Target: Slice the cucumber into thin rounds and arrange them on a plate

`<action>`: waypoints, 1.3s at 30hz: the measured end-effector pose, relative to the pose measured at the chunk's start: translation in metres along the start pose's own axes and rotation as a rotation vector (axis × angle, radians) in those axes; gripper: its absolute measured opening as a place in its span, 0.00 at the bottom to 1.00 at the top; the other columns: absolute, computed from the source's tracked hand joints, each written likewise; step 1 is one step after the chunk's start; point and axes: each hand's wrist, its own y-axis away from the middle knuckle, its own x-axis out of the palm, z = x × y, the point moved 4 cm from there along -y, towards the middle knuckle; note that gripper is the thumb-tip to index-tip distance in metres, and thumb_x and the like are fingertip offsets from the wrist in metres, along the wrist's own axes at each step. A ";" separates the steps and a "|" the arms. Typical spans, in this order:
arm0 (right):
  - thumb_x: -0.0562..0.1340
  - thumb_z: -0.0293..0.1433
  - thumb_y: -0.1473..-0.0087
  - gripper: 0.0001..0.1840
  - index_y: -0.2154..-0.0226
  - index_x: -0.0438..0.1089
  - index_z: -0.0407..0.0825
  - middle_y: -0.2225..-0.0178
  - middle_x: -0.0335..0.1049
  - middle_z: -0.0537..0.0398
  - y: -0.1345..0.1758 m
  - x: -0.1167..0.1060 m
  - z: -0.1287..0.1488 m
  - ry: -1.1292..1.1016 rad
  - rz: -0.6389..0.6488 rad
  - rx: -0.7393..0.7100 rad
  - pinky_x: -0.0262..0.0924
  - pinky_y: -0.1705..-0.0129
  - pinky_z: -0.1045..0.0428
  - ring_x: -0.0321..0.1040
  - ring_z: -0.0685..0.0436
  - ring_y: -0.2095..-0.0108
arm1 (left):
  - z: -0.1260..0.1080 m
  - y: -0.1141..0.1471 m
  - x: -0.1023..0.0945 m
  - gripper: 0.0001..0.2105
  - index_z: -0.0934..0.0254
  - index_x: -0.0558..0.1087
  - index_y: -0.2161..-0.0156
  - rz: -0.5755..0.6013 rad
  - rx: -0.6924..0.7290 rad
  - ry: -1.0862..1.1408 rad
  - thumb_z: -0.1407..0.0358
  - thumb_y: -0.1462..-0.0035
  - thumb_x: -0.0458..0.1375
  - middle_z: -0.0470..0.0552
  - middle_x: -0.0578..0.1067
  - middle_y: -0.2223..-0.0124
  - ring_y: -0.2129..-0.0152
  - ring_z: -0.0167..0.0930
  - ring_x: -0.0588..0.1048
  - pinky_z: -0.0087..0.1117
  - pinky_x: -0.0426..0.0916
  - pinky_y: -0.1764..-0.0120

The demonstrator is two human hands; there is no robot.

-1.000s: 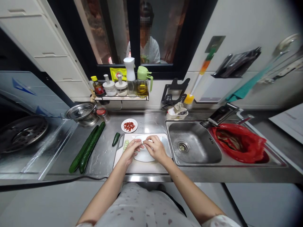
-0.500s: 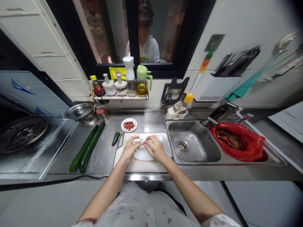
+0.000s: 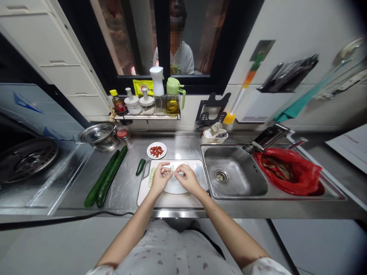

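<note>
My left hand and my right hand meet over a round white plate on the cutting board. A small pale cucumber slice stands between their closed fingertips. Left thumb and forefinger pinch it, and the right fingertips press together at its right side. More cucumber slices lie in a row along the board's left part. Just left of the board is a short cucumber end. A knife lies on the board's right side, partly hidden by my right hand.
Two whole cucumbers lie on the counter at left. Behind the board sits a small dish of chopped red pieces. A sink and a red plastic bag are at right. A shelf holds seasoning bottles.
Both hands have shifted slightly, the left one a little to the right, uncovering more of the slices on the board. The pinched slice now stands more upright between the fingertips.
</note>
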 end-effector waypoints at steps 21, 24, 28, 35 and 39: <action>0.56 0.31 0.52 0.09 0.72 0.71 0.46 0.81 0.66 0.61 -0.011 0.047 -0.112 -0.029 0.160 0.399 0.51 0.72 0.58 0.61 0.52 0.77 | 0.114 -0.062 0.006 0.17 0.65 0.70 0.60 -0.048 -0.163 -0.121 0.69 0.59 0.62 0.42 0.72 0.75 0.80 0.22 0.68 0.23 0.61 0.71; 0.56 0.29 0.51 0.09 0.72 0.72 0.46 0.78 0.69 0.59 -0.017 0.051 -0.122 0.059 0.184 0.432 0.51 0.72 0.58 0.63 0.52 0.75 | 0.126 -0.074 0.007 0.17 0.64 0.71 0.59 -0.057 -0.194 -0.258 0.70 0.59 0.62 0.42 0.73 0.74 0.79 0.22 0.69 0.23 0.62 0.71; 0.56 0.29 0.50 0.09 0.71 0.73 0.47 0.73 0.72 0.56 -0.022 0.055 -0.128 0.196 0.235 0.460 0.51 0.70 0.58 0.64 0.52 0.72 | 0.132 -0.082 0.008 0.15 0.64 0.71 0.59 -0.049 -0.205 -0.427 0.73 0.57 0.60 0.43 0.74 0.72 0.78 0.22 0.69 0.23 0.63 0.69; 0.55 0.32 0.45 0.10 0.66 0.72 0.49 0.65 0.74 0.53 -0.025 0.057 -0.128 0.446 0.330 0.522 0.49 0.69 0.57 0.67 0.49 0.66 | 0.129 -0.088 0.012 0.14 0.62 0.72 0.59 -0.020 -0.193 -0.675 0.73 0.54 0.58 0.44 0.76 0.70 0.72 0.26 0.73 0.24 0.63 0.66; 0.53 0.34 0.43 0.12 0.61 0.70 0.50 0.63 0.73 0.51 -0.026 0.060 -0.124 0.558 0.380 0.547 0.50 0.68 0.56 0.68 0.47 0.63 | 0.122 -0.090 0.014 0.15 0.60 0.71 0.57 0.016 -0.181 -0.811 0.73 0.52 0.57 0.45 0.76 0.69 0.69 0.28 0.73 0.25 0.63 0.65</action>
